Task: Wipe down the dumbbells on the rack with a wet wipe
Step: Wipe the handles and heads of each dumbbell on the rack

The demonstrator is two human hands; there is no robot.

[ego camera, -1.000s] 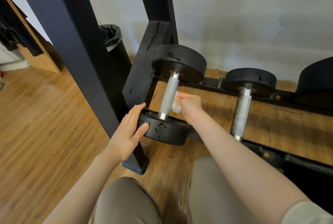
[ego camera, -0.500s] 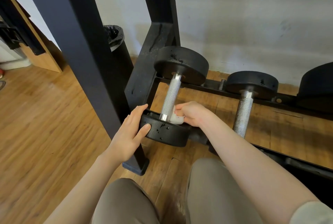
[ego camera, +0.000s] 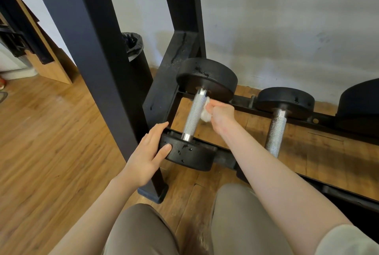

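Low black steel rack by white wall: right hand, clamped on crumpled white wet wipe, has slid up black dumbbell's knurled chrome handle from its lower end, so shaft's nearly covered; left hand, fingers straight, steadies near plate.

The dumbbell had a bright, knurled metal handle and matt black end plates with glossy wet spots. The wipe looked like soft white cloth. The rack was matt black painted metal, the floor smooth, faintly shiny wood.
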